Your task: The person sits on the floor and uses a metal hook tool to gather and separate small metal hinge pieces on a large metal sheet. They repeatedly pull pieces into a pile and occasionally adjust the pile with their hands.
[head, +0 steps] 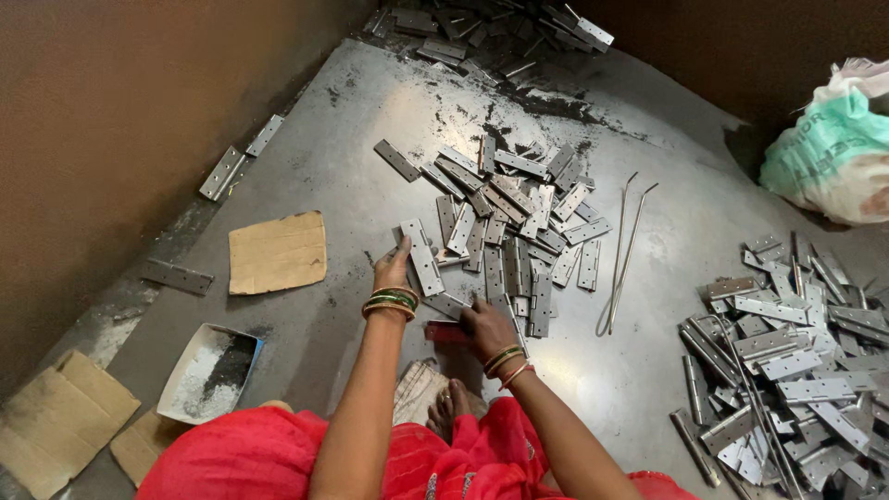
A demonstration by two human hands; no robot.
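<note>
Pinning a hinge leaf [425, 268] flat under our left hand [393, 268], fingers spread rather than closed, we close our right hand [485, 329] around a red block [445, 331] just beside it, the hinge spread [514, 218] fanning out beyond both grips.

both bare forearms reach forward and downward from the bottom of the view, crossing slightly toward each other. the left hand [393, 268] stretches furthest ahead, palm down, fingers extended and spread flat. the right hand [487, 330] sits nearer the body, knuckles up, fingers curled closed in a grip. a bare foot [451, 402] shows between the arms.
</note>
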